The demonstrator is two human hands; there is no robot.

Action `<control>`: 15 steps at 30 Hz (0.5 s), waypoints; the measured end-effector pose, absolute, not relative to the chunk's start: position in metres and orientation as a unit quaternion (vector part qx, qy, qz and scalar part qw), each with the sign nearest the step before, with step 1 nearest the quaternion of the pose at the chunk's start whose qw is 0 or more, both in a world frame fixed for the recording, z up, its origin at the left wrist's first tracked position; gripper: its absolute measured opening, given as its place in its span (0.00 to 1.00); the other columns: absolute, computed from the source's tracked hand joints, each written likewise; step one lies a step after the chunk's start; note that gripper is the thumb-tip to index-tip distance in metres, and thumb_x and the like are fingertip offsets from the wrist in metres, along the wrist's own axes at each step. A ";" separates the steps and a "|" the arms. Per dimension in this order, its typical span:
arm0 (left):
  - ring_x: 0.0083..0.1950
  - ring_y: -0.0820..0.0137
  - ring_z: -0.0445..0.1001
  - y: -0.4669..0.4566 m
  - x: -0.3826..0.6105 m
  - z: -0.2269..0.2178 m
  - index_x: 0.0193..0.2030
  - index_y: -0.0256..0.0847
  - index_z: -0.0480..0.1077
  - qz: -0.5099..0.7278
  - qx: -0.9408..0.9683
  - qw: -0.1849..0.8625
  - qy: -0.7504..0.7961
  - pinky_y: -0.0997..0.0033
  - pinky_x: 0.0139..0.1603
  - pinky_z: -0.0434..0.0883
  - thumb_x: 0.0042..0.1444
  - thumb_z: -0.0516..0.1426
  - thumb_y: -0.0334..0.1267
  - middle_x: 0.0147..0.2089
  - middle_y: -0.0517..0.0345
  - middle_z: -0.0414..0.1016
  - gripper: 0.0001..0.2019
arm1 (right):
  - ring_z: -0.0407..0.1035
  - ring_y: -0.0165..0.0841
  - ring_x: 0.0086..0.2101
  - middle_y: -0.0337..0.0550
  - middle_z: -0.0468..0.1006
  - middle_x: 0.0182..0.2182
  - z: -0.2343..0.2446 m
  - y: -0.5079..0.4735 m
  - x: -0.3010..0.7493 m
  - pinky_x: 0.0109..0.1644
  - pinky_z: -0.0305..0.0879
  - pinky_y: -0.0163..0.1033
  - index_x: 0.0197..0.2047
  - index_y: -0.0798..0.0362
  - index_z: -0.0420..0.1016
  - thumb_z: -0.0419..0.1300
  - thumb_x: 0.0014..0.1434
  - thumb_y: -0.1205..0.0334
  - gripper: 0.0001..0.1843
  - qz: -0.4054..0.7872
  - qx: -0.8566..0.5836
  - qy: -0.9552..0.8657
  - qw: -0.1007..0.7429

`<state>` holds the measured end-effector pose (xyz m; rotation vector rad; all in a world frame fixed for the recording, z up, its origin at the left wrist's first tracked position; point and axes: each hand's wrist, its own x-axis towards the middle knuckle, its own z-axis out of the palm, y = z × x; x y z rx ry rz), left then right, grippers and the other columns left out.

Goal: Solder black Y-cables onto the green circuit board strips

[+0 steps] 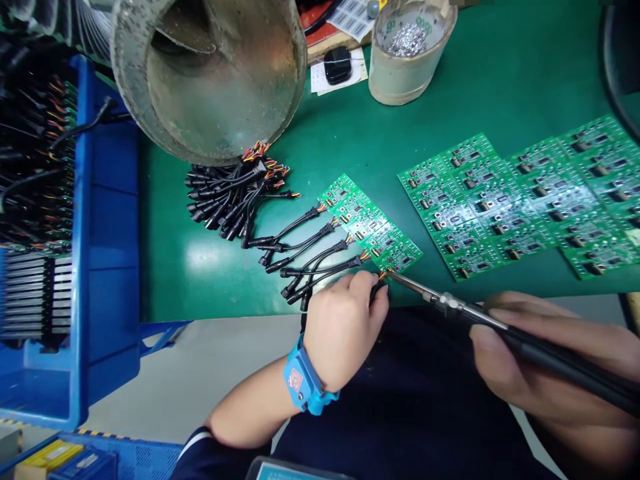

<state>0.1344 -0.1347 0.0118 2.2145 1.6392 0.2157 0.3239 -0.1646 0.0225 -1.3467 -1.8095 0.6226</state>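
My left hand (345, 320), with a blue wrist strap (305, 380) below it, pinches a black cable (379, 287) at the near corner of a green circuit board strip (367, 223). The cable's coloured wire ends meet the board's edge. In my right hand (545, 360) is a soldering iron (460, 308), gripped by its black handle, its tip at those wires. Several other black cables (320, 265) run from the same edge of the strip, their connectors lying to the left on the green mat.
A pile of cables (230, 193) lies beneath a large duct opening (210, 87). More circuit board panels (500, 207) lie to the right. A pot of metal bits (410, 60) and a small black case (338, 65) stand at the back. A blue bin (107, 267) of cables is on the left.
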 end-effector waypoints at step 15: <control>0.24 0.69 0.69 -0.127 0.139 0.018 0.31 0.40 0.69 0.021 0.775 0.212 0.595 0.71 0.25 0.60 0.56 0.54 0.37 0.22 0.61 0.68 0.06 | 0.63 0.26 0.19 0.32 0.66 0.17 0.017 -0.166 0.325 0.19 0.61 0.34 0.29 0.48 0.63 0.58 0.52 0.70 0.08 0.238 -0.522 -0.721 0.389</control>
